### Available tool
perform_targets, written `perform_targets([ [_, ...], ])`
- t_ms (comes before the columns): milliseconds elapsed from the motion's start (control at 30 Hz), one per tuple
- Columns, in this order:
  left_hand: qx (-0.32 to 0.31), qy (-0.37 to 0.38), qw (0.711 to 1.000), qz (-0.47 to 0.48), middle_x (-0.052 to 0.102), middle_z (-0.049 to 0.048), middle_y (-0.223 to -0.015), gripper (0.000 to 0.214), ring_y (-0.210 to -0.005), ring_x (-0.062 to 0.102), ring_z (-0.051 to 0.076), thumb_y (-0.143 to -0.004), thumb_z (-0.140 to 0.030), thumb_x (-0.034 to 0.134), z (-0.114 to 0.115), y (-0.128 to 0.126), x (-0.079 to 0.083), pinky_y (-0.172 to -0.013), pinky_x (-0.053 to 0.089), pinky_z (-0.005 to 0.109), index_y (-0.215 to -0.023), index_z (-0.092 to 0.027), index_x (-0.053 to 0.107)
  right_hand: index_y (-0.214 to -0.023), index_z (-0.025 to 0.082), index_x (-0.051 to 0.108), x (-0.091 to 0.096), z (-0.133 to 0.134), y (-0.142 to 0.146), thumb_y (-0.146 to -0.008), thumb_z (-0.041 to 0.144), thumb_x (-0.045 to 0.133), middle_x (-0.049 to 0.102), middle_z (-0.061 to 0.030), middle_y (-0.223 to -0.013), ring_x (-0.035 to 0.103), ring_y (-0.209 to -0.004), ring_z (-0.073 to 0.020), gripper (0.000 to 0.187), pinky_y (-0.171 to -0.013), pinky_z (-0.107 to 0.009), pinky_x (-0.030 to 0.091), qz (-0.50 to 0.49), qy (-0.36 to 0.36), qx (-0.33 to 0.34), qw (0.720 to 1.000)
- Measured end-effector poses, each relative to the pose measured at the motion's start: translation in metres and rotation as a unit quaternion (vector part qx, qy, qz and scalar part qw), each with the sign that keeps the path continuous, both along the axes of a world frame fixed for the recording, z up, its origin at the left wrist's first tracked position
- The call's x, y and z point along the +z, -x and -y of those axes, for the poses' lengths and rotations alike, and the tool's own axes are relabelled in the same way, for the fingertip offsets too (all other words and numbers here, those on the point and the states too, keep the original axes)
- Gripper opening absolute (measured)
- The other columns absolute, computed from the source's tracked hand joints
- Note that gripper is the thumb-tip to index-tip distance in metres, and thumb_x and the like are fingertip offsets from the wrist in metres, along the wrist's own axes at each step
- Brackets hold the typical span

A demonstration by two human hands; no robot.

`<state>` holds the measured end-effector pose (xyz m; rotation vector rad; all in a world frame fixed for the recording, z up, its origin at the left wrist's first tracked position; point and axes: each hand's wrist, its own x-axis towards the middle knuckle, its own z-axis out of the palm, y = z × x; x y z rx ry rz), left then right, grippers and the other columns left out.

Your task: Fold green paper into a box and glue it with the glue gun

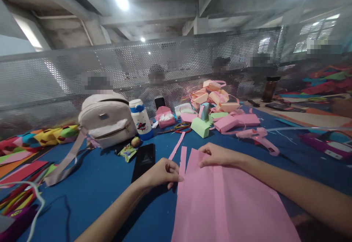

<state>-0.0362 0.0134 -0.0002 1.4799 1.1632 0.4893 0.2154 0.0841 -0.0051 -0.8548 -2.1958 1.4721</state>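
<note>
A large pink paper sheet (247, 201) lies in front of me, running off the lower edge of the view. Along its left side a narrow pink paper strip (183, 157) stands apart from the sheet at the top; lower down I cannot tell whether they are joined. My left hand (166, 173) pinches this strip between thumb and fingers. With curled fingers, my right hand (216, 154) grips the sheet near its top edge. Another pink strip (177, 145) rests on the blue table just beyond my left hand.
A black phone (144, 157), white backpack (107, 119) and bottle (141, 121) stand left of centre. Scissors (181, 127) and folded paper boxes (200, 127) lie ahead. A pink glue gun (260, 137) is at right, its tip near my right forearm. Perforated metal panels (132, 62) border the table.
</note>
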Motion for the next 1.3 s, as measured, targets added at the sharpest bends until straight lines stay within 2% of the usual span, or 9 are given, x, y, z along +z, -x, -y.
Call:
perform_targets([
  [367,0.007,0.014,1.0,0.0,0.056,-0.0043,-0.045,0.04,-0.037,0.049,0.008,-0.06,-0.05,0.082,0.0,0.001,-0.001,-0.042,0.021,0.02,-0.063,-0.015,0.063,-0.066,0.015,0.065,0.0,-0.001,0.0,-0.068,0.037,0.077,0.055,0.0041,-0.062,0.043,-0.057,-0.0104,0.026,-0.051,-0.022,0.027,-0.005,-0.008,0.0,1.0],
  [500,-0.017,0.02,1.0,0.013,0.058,-0.0027,-0.048,0.041,-0.039,0.049,0.008,-0.06,-0.048,0.084,-0.001,0.003,-0.005,-0.042,0.025,0.02,-0.063,-0.014,0.059,-0.066,0.015,0.065,-0.001,-0.002,0.0,-0.068,0.036,0.078,0.056,0.0038,-0.062,0.044,-0.057,-0.0103,0.026,-0.052,-0.022,0.028,-0.002,-0.001,-0.009,1.0],
  [633,-0.017,0.017,0.999,0.023,0.058,-0.0029,-0.047,0.042,-0.04,0.049,0.007,-0.059,-0.047,0.085,-0.001,0.002,-0.005,-0.043,0.029,0.019,-0.059,-0.015,0.057,-0.067,0.015,0.065,0.001,-0.001,0.0,-0.068,0.036,0.078,0.054,0.0043,-0.061,0.042,-0.056,-0.0098,0.025,-0.052,-0.022,0.027,-0.008,0.007,-0.002,1.0],
  [900,-0.006,0.02,1.0,0.012,0.066,0.0013,-0.05,0.036,-0.037,0.051,0.007,-0.064,-0.044,0.082,0.0,0.002,-0.001,-0.037,0.016,0.02,-0.067,-0.012,0.067,-0.063,0.015,0.059,0.002,0.0,0.0,-0.069,0.04,0.077,0.044,0.0066,-0.058,0.035,-0.055,-0.0086,0.032,-0.05,-0.023,0.022,0.007,-0.012,-0.009,1.0],
  [1067,-0.008,0.013,1.0,0.016,0.065,0.0011,-0.049,0.033,-0.037,0.048,0.006,-0.066,-0.041,0.081,0.0,0.001,0.001,-0.036,0.019,0.018,-0.066,-0.011,0.067,-0.063,0.015,0.057,0.002,-0.001,0.0,-0.068,0.041,0.078,0.042,0.0071,-0.057,0.033,-0.055,-0.0083,0.034,-0.049,-0.023,0.021,0.009,-0.012,-0.008,1.0],
  [1300,-0.005,0.006,0.999,0.038,0.067,0.0022,-0.052,0.028,-0.041,0.054,0.008,-0.066,-0.036,0.081,0.001,0.001,0.004,-0.037,0.026,0.017,-0.067,-0.011,0.07,-0.066,0.014,0.06,0.002,-0.002,-0.002,-0.068,0.041,0.077,0.05,0.0045,-0.061,0.04,-0.058,-0.0102,0.032,-0.052,-0.023,0.025,-0.012,0.01,0.005,1.0],
])
